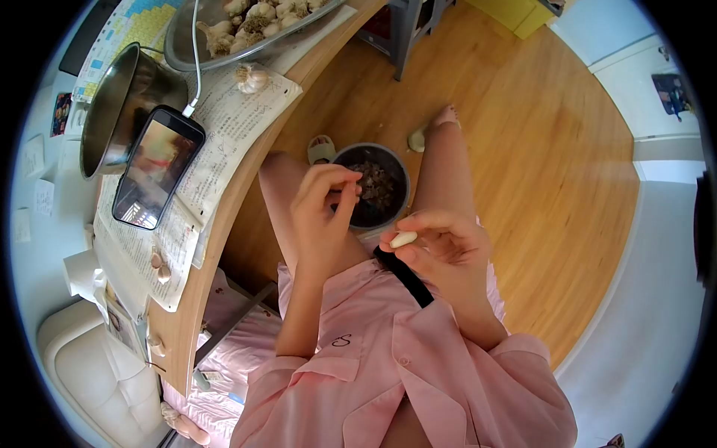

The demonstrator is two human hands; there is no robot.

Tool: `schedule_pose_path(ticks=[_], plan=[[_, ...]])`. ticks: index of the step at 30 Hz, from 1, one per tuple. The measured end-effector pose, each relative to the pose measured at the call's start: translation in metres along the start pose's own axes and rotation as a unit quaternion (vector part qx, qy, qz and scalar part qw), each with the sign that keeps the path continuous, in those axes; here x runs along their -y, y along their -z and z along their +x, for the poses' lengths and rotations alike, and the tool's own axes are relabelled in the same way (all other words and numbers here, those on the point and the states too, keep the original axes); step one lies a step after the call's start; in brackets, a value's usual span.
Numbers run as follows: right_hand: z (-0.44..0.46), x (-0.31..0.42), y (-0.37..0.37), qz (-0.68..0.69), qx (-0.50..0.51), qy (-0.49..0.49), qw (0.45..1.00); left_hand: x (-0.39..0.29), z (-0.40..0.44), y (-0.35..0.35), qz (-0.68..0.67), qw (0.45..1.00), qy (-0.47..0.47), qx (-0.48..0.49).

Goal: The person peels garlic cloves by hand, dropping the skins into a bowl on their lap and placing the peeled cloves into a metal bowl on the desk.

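Note:
Between the thumb and fingers of my right hand [448, 246] is a pale, peeled garlic clove [403, 239]. My left hand [320, 200] is raised over the near left part of a dark bin [398, 178]. Its thumb and fingertips come together in a pinch, and whatever they may hold is too small or hidden to name. Dry brownish garlic skins [377, 187] lie inside the bin, which stands on the floor between my legs. The two hands are apart, with the clove just beyond the bin's near right edge.
On the desk at left are a tray of garlic bulbs [258, 19], one loose bulb [250, 78], a metal bowl [112, 112], a phone [158, 168] on a white cable, and small cloves [163, 274] on printed paper. A grey stool [403, 37] stands beyond.

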State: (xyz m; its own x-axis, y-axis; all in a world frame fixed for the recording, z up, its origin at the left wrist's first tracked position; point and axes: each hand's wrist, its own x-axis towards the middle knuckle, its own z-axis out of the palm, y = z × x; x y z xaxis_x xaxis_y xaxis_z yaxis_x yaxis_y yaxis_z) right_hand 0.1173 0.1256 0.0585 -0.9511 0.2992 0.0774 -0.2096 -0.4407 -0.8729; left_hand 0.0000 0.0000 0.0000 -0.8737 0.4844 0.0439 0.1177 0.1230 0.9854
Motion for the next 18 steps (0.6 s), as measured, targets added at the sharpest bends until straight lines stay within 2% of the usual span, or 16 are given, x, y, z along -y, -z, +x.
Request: schedule_pose_path(ticks=[2,5,6,8,10,13,18], plan=[[0.001,-0.005,0.002,0.002,0.0,0.02,1.0,0.05,0.009,-0.008,0.042,0.999,0.025,0.009],[0.001,-0.003,0.006,0.011,0.001,-0.017,1.0,0.113,0.012,-0.023,0.164,0.985,0.039,0.039],[0.001,-0.003,0.006,0.074,0.001,-0.049,0.996,0.114,0.01,-0.024,0.16,0.986,0.002,0.034],[0.003,-0.002,0.007,0.197,-0.002,-0.114,0.974,0.115,0.004,-0.021,0.166,0.984,0.018,0.055],[0.003,-0.014,0.016,0.255,0.009,-0.146,0.956,0.1,0.005,-0.016,0.154,0.986,0.014,0.06],[0.003,-0.019,0.02,0.31,0.02,-0.186,0.932,0.04,0.005,-0.018,0.114,0.991,-0.066,-0.019],[0.006,-0.013,0.013,0.362,0.037,-0.241,0.9,-0.03,-0.012,0.008,-0.011,0.993,-0.12,0.011]])
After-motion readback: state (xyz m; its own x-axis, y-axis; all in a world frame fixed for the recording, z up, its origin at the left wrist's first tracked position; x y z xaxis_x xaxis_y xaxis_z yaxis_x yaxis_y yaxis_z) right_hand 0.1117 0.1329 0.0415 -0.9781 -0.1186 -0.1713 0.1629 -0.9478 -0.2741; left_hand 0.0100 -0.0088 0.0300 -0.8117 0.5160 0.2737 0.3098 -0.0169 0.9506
